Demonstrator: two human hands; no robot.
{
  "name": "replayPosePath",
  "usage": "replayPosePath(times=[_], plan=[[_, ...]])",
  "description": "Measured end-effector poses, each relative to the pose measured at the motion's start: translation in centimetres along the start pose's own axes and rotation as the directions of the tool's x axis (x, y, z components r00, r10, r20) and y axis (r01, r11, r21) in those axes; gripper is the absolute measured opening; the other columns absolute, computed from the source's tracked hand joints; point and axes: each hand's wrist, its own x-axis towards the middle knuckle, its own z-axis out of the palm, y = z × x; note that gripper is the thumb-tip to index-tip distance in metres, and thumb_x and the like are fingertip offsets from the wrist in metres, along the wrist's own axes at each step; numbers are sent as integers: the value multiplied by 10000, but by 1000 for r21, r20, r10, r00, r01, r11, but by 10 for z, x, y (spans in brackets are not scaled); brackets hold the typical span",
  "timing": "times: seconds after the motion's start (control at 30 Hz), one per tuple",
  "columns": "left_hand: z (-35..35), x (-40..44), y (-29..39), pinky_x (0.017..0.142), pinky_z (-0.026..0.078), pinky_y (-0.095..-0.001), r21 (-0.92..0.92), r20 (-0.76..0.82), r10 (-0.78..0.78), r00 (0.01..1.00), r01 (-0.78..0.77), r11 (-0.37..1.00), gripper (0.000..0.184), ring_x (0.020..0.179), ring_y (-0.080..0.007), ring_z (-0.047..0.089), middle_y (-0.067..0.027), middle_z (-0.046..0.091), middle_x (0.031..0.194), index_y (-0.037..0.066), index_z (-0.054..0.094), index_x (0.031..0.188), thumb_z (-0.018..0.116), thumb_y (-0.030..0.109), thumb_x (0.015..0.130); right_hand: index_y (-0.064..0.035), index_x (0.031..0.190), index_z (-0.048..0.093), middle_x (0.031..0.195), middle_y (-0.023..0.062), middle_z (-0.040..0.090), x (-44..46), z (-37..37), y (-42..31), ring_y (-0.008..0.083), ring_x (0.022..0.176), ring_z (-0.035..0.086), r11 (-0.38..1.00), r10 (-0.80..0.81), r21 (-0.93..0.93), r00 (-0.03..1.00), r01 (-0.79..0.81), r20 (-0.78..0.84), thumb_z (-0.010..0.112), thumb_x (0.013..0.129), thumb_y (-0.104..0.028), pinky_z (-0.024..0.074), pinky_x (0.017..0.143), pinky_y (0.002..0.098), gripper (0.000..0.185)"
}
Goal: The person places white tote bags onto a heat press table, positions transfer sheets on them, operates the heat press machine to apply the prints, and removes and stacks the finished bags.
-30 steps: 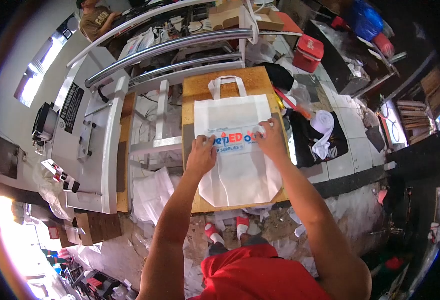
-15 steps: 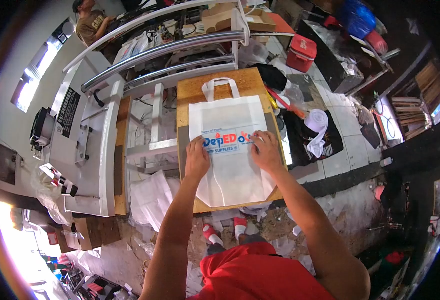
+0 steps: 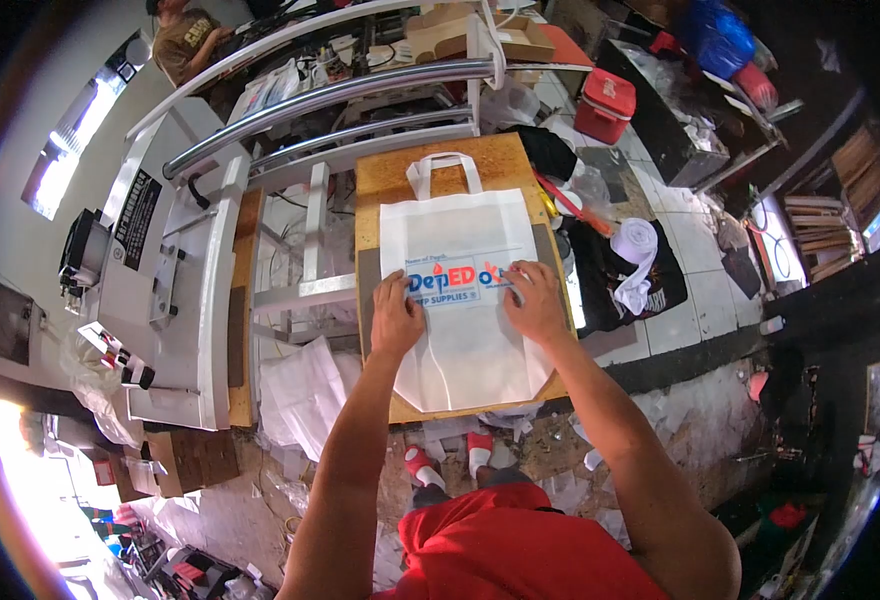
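A white tote bag [image 3: 460, 355] lies flat on a wooden board [image 3: 520, 160], its handles pointing away from me. Over its middle is a rectangular printed film [image 3: 445, 299] with blue and red lettering. At the film's left edge, my left hand [image 3: 397, 315] has curled fingers, the tips pressed on the edge and the bag. My right hand [image 3: 537, 303] pinches the right edge, covering the end of the lettering. The thumbs point inward, and the exact grip under the fingers is partly hidden.
A white machine frame with a metal roller [image 3: 330, 105] stands to the left. White bags [image 3: 302, 395] hang low beside the board. On the right are a white roll [image 3: 634, 242] on black cloth and a red cooler [image 3: 605, 105]. A person [image 3: 182, 45] is at the far left.
Both hands stay at the film's edges with barely any movement. The view shifts very slightly; the bag lies as before.
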Motion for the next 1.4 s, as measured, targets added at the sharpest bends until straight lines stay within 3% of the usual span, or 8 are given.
replayPosePath(times=[0.33, 0.6, 0.93, 1.1, 1.4], plan=[[3, 0, -5, 1057, 449, -478, 1, -16, -3, 1000, 3, 1000, 426, 1233, -430, 524, -234, 570, 1324, -28, 592, 1196, 567, -65, 772, -100, 1130, 705, 1261, 94, 590, 0, 0, 1, 323, 1242, 500, 1000, -5, 3, 1000, 5, 0, 708, 811, -113, 407, 1044, 481, 319], [1, -1, 0, 1097, 420, -469, -24, -14, -60, 998, 60, 998, 355, 1263, -408, 503, -213, 552, 1348, -6, 580, 1199, 609, 27, 847, -104, 1110, 720, 1254, 87, 598, -1, 0, -1, 319, 1225, 508, 1000, -8, -5, 1000, 8, -6, 706, 817, -135, 412, 1038, 483, 295], [3, -1, -3, 1102, 411, -480, -37, -24, -70, 997, 70, 997, 375, 1272, -421, 494, -233, 528, 1360, -11, 575, 1204, 623, 63, 840, -118, 1130, 732, 1297, 73, 593, 0, -2, -3, 314, 1265, 476, 999, 42, 3, 997, -42, 66, 729, 823, -184, 376, 1083, 476, 314], [4, -1, -4, 1044, 458, -476, -16, -50, -47, 998, 46, 999, 383, 1219, -428, 519, -233, 551, 1328, -27, 597, 1193, 641, 61, 822, -128, 1134, 738, 1298, 53, 594, 0, -4, -6, 313, 1264, 473, 1000, 21, -19, 997, -20, 73, 735, 833, -207, 379, 1078, 477, 312], [2, 0, -4, 1087, 421, -485, -56, -30, -57, 998, 55, 997, 362, 1248, -422, 511, -240, 557, 1311, -20, 585, 1163, 625, 53, 811, -124, 1149, 736, 1301, 58, 599, 1, -5, -7, 314, 1252, 488, 999, 35, -26, 996, -33, 86, 732, 835, -218, 380, 1073, 473, 328]])
